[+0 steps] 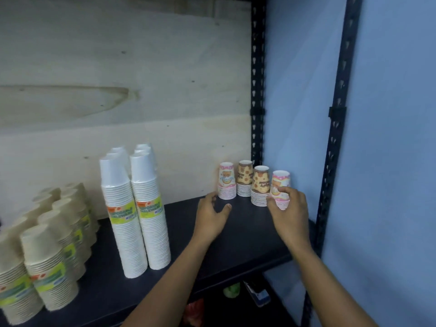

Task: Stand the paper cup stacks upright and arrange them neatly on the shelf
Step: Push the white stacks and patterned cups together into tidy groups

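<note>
Several short printed cup stacks stand upright at the back right of the dark shelf (240,234): a pink one (227,180), two brown ones (245,178) (260,185), and a pink stack (281,182) nearest the right post. My right hand (289,208) wraps its fingers around that last pink stack. My left hand (212,215) rests on the shelf just in front of the left pink stack, fingers spread, holding nothing. Tall white cup stacks (134,208) stand upright mid-shelf. Beige cup stacks (49,246) stand at the left.
A plywood back panel (141,90) closes the shelf behind. Black slotted metal posts (258,79) (337,128) frame the right side against a blue wall (396,138). Small items (257,293) lie on the lower shelf below.
</note>
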### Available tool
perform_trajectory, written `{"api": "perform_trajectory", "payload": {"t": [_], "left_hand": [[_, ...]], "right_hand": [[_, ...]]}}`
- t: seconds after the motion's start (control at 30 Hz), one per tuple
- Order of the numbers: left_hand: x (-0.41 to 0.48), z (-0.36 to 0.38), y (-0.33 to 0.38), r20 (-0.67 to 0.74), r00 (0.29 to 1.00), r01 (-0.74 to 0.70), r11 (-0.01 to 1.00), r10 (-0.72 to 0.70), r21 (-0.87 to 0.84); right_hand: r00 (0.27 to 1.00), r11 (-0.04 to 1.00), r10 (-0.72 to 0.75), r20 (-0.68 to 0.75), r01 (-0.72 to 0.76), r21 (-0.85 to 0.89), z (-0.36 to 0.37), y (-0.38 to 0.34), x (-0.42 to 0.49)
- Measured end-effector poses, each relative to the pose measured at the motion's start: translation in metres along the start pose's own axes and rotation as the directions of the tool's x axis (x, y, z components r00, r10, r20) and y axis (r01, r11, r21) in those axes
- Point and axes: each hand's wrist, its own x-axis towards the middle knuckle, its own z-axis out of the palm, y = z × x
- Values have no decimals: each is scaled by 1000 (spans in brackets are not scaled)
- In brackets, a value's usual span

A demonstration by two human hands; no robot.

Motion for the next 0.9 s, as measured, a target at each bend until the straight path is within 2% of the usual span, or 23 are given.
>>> {"api": "perform_trajectory", "payload": {"t": [0.17, 0.3, 0.5, 0.63, 0.9], "left_hand": [[61, 27, 6, -17, 1000, -9, 997, 11, 72], [110, 46, 20, -60, 997, -37, 990, 46, 136], [160, 66, 26, -140, 990, 28, 987, -5, 159], [171, 71, 7, -98, 989, 122, 978, -107, 168], [159, 66, -2, -131, 989, 86, 991, -73, 100]], "right_hand": [[1000, 996, -18, 25, 20, -89, -3, 24, 44], [993, 983, -96, 62, 105, -148, 1, 31, 77], [988, 991, 5, 155, 15, -129, 12, 42, 105], [973, 990, 69, 222, -40, -134, 17, 53, 100], [950, 994, 72, 303, -45, -97, 16, 71, 92]]}}
